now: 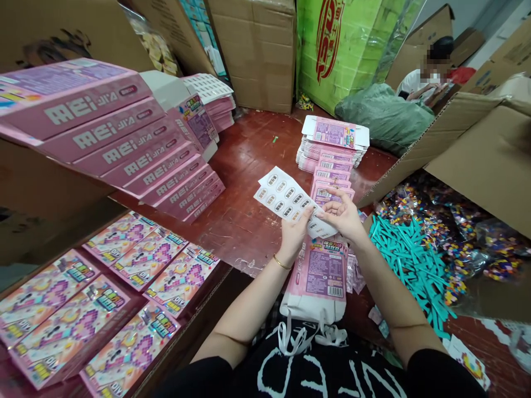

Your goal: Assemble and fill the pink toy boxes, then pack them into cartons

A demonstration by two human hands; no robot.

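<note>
A white sheet of oval stickers (286, 194) is held up above the red table. My left hand (296, 229) grips its lower edge, thumb on top. My right hand (342, 215) pinches at the sheet's right end; whether a peeled sticker is between the fingertips I cannot make out. Just below both hands, a flat pink toy box (319, 271) with a white end flap lies near my body. Beyond it, a fanned row of flattened pink boxes (332, 171) runs away from me to a thicker stack (336, 138).
Folded pink boxes (136, 143) are stacked at the left, above a carton of packed boxes (133, 309). Teal plastic tools (409, 265) and bagged coloured beads (468, 243) fill an open carton at the right. Sticker sheets (207, 85) lie behind. Another person (427, 80) sits far right.
</note>
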